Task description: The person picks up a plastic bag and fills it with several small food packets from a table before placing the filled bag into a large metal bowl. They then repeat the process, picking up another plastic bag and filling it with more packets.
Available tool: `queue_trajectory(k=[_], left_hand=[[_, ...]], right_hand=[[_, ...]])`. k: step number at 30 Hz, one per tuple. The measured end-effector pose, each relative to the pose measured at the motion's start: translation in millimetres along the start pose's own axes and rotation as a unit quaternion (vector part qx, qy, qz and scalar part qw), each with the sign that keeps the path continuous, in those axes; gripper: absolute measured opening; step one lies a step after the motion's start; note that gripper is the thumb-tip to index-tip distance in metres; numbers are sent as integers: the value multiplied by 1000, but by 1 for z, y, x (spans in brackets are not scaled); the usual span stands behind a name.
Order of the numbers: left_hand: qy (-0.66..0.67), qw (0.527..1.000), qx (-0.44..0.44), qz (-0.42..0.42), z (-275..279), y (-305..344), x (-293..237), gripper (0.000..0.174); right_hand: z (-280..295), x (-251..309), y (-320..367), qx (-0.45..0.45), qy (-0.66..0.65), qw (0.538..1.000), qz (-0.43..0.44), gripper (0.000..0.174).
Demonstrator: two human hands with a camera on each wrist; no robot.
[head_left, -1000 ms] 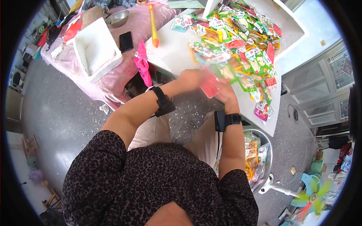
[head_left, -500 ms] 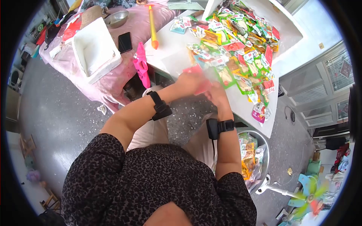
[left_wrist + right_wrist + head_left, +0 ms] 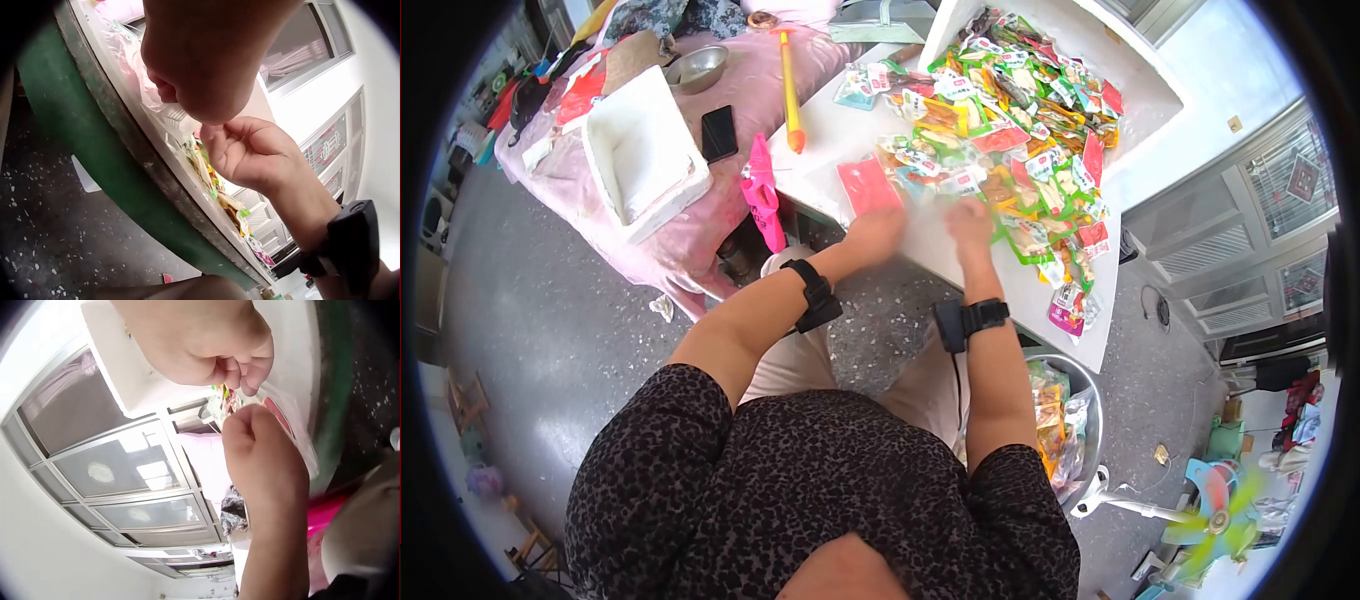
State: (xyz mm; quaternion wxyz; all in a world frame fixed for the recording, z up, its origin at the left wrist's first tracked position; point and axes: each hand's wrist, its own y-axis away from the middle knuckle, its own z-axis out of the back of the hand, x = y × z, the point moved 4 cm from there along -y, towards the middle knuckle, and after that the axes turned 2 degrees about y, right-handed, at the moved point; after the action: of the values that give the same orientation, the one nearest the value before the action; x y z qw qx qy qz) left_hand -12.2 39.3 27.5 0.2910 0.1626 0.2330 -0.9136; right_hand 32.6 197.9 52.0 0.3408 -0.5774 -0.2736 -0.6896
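Observation:
In the head view my left hand [image 3: 875, 235] grips a clear plastic bag with a red panel [image 3: 868, 187], at the front edge of the white table [image 3: 800, 180]. My right hand [image 3: 968, 228] is a short way to the right, blurred, its fingers curled in. Both wrist views show the fingertips of the two hands close together at the bag's edge, the right thumb and fingers pinching there. Clear film [image 3: 303, 434] hangs past the left hand in the right wrist view. To the right of the hands spreads a pile of colourful snack packets [image 3: 1020, 140].
A white foam box [image 3: 1145, 105] backs the pile. Below the table's right side stands a metal basin [image 3: 1097, 415] of packets. On the pink-covered surface at left are a foam tray [image 3: 645, 140], a phone [image 3: 719, 134] and a metal bowl [image 3: 698, 68]. A fan [image 3: 1218, 522] stands lower right.
The red-panelled bag has moved left, from between my hands to beyond my left hand over the table. My hands have drawn apart, the left going left. The head view has shifted slightly.

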Motion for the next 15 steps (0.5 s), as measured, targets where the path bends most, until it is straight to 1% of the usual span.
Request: queue_trajectory(k=[1,2,3,6,9,12,15], left_hand=[[6,1000,-16,-9,-3,1,2,23],[5,999,-31,-10,-5,1,2,21],[5,999,-46,-11,-6,1,2,20],[7,997,-79,-13,-4,1,-3,15],[24,996,-81,-21,-6,0,1,12],[39,996,-79,-25,-6,0,3,10],[42,996,-76,-32,-6,-2,3,9]], right_hand=[[15,-6,-21,-36,50,994,93,11],[30,-6,-41,-61,131,974,176,10],[44,-3,-58,-83,210,940,256,10],[77,-7,-102,-111,402,884,211,13],[88,-10,-125,-114,578,789,175,17],[86,-14,-133,-91,683,713,131,18],[81,-9,-143,-51,716,689,97,21]])
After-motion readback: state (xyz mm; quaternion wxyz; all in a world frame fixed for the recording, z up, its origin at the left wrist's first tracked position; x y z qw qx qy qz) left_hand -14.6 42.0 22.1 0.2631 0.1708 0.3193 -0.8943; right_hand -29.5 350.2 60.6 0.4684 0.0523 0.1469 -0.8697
